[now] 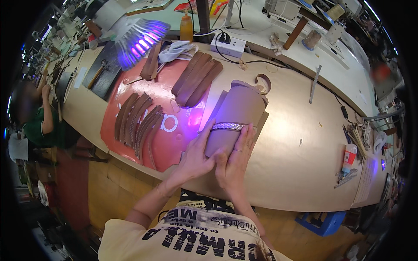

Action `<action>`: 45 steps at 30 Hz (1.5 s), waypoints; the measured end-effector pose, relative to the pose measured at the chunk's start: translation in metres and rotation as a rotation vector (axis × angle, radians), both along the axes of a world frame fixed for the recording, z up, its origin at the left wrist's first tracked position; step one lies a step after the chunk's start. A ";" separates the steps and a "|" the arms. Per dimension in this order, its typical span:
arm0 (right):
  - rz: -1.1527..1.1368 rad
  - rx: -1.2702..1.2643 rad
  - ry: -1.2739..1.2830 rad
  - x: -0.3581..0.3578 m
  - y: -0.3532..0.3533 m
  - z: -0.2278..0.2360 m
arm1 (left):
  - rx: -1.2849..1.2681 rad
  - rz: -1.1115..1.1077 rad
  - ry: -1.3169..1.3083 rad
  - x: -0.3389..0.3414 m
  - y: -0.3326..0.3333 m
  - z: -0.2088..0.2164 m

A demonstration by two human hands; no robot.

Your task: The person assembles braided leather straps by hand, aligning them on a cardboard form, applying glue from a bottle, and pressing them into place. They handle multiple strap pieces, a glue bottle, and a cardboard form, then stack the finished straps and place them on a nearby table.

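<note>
A rounded brown form (241, 104), like a half-cylinder with a scalloped far edge, lies on the table in front of me. Across it runs a pale braided strip (228, 126). My left hand (197, 153) rests against the form's left side, its stretched fingers at the strip's left end. On the other side my right hand (235, 163) lies with straight fingers reaching the strip's right end. Both thumbs come close together at the form's near end. Whatever lies under the palms is hidden.
Several braided brown strips (138, 124) and stacked brown leather pieces (198, 80) lie on a red sheet (167, 150). A lamp (141, 41) hangs at upper left. Beyond are an orange bottle (186, 28) and a power strip (228, 45). Another person (41, 117) sits at far left.
</note>
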State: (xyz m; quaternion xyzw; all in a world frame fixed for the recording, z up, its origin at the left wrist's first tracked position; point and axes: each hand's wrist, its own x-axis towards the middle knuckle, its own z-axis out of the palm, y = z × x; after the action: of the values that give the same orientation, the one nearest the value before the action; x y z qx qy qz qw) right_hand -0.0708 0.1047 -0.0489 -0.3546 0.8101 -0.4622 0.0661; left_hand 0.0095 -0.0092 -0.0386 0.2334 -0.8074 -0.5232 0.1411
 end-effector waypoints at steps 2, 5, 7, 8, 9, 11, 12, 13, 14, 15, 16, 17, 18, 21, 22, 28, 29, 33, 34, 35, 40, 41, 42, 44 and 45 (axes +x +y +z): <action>-0.015 -0.016 -0.001 0.001 -0.001 -0.001 | 0.018 0.013 -0.013 0.000 0.000 -0.003; -0.039 -0.033 -0.061 -0.002 0.003 -0.009 | 0.005 0.015 -0.034 0.000 0.000 -0.009; -0.045 -0.045 -0.163 -0.011 0.009 -0.019 | -0.045 0.012 -0.041 0.000 -0.001 -0.012; -0.052 0.012 -0.201 -0.016 0.013 -0.024 | -0.045 -0.002 -0.062 0.000 -0.002 -0.013; -0.052 0.069 -0.234 -0.021 0.018 -0.028 | -0.043 -0.009 -0.072 0.001 -0.002 -0.014; -0.131 0.182 -0.184 -0.024 0.023 -0.034 | 0.002 -0.025 -0.041 0.002 -0.003 -0.016; -0.151 0.086 -0.248 -0.028 0.027 -0.034 | 0.039 -0.032 0.005 0.002 -0.005 -0.017; -0.180 0.014 -0.338 -0.032 0.029 -0.033 | 0.080 -0.028 0.042 0.003 -0.006 -0.017; -0.203 -0.062 -0.436 -0.037 0.033 -0.029 | 0.005 -0.014 0.089 0.003 -0.008 -0.018; -0.204 -0.132 -0.477 -0.040 0.037 -0.024 | -0.064 0.014 0.130 0.003 -0.009 -0.018; -0.258 -0.198 -0.517 -0.045 0.044 -0.018 | -0.130 0.038 0.158 0.002 -0.011 -0.018; -0.249 -0.263 -0.549 -0.049 0.048 -0.011 | -0.173 0.045 0.179 0.001 -0.013 -0.018; -0.262 -0.321 -0.585 -0.052 0.052 -0.006 | -0.216 0.048 0.188 -0.002 -0.018 -0.017; -0.162 -0.280 -0.373 -0.060 0.051 0.005 | -0.270 0.149 0.212 -0.008 -0.025 -0.007; -0.116 -0.242 -0.235 -0.063 0.046 0.007 | -0.280 0.196 0.223 -0.010 -0.025 -0.002; 0.084 -0.063 0.175 -0.078 0.016 0.019 | -0.574 -0.099 0.174 -0.029 -0.010 0.027; 0.107 -0.030 0.240 -0.078 0.015 0.024 | -0.575 -0.113 0.194 -0.033 -0.007 0.029; 0.203 0.068 0.607 -0.074 0.001 0.047 | -0.688 0.027 0.233 -0.031 -0.007 0.028; 0.212 0.097 0.621 -0.071 -0.003 0.053 | -0.747 0.085 0.243 -0.024 -0.009 0.026; 0.210 0.085 0.679 -0.068 -0.006 0.058 | -0.776 0.102 0.213 -0.016 -0.015 0.024; 0.183 0.099 0.635 -0.062 -0.003 0.066 | -0.569 0.459 0.005 0.060 -0.038 0.005; 0.178 0.103 0.600 -0.062 0.003 0.064 | -0.514 0.503 -0.099 0.076 -0.041 -0.002; 0.176 0.125 0.559 -0.063 0.009 0.061 | -0.496 0.554 -0.166 0.088 -0.043 -0.009; 0.163 0.180 0.465 -0.064 0.022 0.053 | -0.542 0.572 -0.253 0.103 -0.044 -0.024; 0.158 0.187 0.448 -0.064 0.028 0.049 | -0.507 0.569 -0.366 0.108 -0.045 -0.029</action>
State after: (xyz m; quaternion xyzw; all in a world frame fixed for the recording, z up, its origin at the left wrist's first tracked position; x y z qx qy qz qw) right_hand -0.1352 0.1329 -0.0001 -0.5028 0.8135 -0.2884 -0.0466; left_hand 0.1171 -0.0544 -0.0680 0.4938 -0.8257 -0.1983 0.1871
